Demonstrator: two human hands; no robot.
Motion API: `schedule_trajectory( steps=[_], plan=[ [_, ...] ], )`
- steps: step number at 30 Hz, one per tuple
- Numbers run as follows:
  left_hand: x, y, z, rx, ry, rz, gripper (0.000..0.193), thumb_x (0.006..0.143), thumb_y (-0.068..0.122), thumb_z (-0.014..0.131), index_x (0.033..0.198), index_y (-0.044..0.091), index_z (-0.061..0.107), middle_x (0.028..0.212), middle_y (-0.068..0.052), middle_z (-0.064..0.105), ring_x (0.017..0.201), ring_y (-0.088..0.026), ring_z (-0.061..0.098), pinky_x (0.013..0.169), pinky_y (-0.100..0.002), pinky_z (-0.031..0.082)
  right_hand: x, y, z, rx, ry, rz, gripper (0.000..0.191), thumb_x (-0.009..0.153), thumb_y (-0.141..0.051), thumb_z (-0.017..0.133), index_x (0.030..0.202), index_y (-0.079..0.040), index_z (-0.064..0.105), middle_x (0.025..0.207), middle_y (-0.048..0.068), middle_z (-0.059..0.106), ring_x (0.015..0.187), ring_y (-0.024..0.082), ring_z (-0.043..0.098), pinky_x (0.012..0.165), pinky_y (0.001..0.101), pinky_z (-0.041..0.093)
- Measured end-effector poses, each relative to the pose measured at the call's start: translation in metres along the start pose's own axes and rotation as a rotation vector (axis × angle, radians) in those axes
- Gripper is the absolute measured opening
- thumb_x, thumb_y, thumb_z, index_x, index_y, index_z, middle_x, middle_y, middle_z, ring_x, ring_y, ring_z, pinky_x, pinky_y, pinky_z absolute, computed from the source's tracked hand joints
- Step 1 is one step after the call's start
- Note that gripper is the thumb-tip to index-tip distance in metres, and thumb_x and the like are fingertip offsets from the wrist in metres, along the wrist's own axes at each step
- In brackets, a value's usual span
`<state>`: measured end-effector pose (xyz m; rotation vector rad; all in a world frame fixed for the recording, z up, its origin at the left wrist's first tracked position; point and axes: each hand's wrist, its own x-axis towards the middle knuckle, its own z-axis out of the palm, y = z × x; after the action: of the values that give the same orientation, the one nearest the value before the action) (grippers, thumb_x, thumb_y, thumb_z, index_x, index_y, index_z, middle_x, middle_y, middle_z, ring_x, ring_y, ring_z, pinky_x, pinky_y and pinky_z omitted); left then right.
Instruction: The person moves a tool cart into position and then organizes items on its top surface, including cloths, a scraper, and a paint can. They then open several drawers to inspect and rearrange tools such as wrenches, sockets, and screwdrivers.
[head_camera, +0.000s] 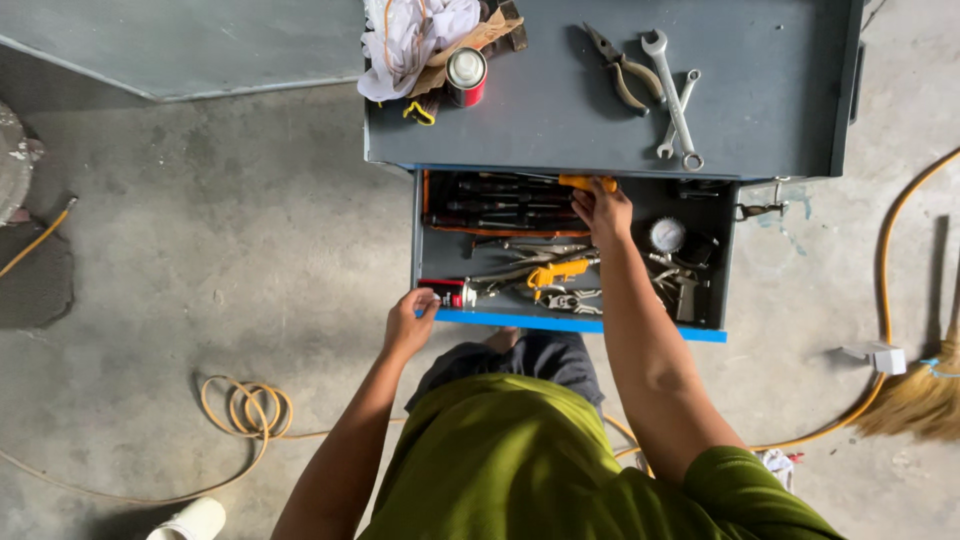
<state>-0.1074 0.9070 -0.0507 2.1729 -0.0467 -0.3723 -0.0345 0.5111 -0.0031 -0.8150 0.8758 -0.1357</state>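
So the biggest thing here is the grey tool cabinet (760, 110), seen from straight above on a concrete floor (200, 260), with its top drawer (580, 325) pulled open toward the person, blue strip along the front edge. On the cabinet top there's a pile of white rags (410, 35) at the left corner with a red spray can (466, 76) standing right beside it, and over on the right a pair of pliers (622, 70) next to two wrenches (675, 100) lying crossed. The drawer is packed: a row of dark screwdrivers (490, 200) at the back, loose pliers and a yellow-handled tool (557, 272) in the middle, a round gauge (666, 235) to the right. An orange cable (245, 410) coils on the floor at left, and there's a straw broom (925, 395) at the far right. The left hand (410, 322) is clamped on the drawer's front left corner. The right hand (603, 208) reaches to the back of the drawer, fingers wrapped around an orange-handled screwdriver (588, 182) that sits at the back edge just under the cabinet top.
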Motion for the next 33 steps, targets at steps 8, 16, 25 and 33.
schedule_trajectory(
  steps=[8,16,25,33],
  plan=[
    [-0.001,-0.01,0.005,0.042,0.009,-0.048,0.03,0.091,0.019,0.074,0.116,0.004,0.07,0.105,-0.014,0.077,0.095,-0.025,0.075,0.081,-0.036,0.058,0.007,0.027,0.019,0.116,0.297,-0.25,0.051,0.094,-0.003,0.073,0.131,-0.008,0.037,0.1,0.015,0.065,0.073,0.021,0.067,0.054,0.0341,0.051],
    [-0.006,-0.015,-0.002,-0.022,0.029,-0.067,0.028,0.091,0.018,0.073,0.115,0.005,0.069,0.105,-0.011,0.078,0.097,-0.022,0.076,0.083,-0.035,0.058,0.008,0.015,-0.026,0.291,0.478,-0.465,0.053,0.095,-0.007,0.07,0.135,-0.017,0.036,0.122,0.009,0.06,0.094,0.023,0.073,0.064,0.0369,0.065],
    [0.001,-0.021,0.004,0.027,0.013,-0.037,0.029,0.09,0.019,0.074,0.114,0.004,0.07,0.104,-0.012,0.077,0.095,-0.024,0.075,0.083,-0.035,0.059,0.013,0.021,-0.005,-0.036,0.444,-0.319,0.054,0.095,-0.01,0.075,0.134,-0.015,0.039,0.115,0.013,0.063,0.084,0.022,0.073,0.06,0.032,0.059],
    [0.0,-0.021,0.001,-0.009,-0.009,-0.032,0.03,0.092,0.022,0.072,0.116,0.004,0.069,0.109,-0.013,0.077,0.099,-0.025,0.076,0.084,-0.035,0.059,0.004,0.028,0.044,-0.318,0.401,-0.342,0.043,0.091,-0.01,0.074,0.128,-0.01,0.052,0.093,0.009,0.07,0.057,0.018,0.063,0.044,0.0305,0.047]
  ],
)
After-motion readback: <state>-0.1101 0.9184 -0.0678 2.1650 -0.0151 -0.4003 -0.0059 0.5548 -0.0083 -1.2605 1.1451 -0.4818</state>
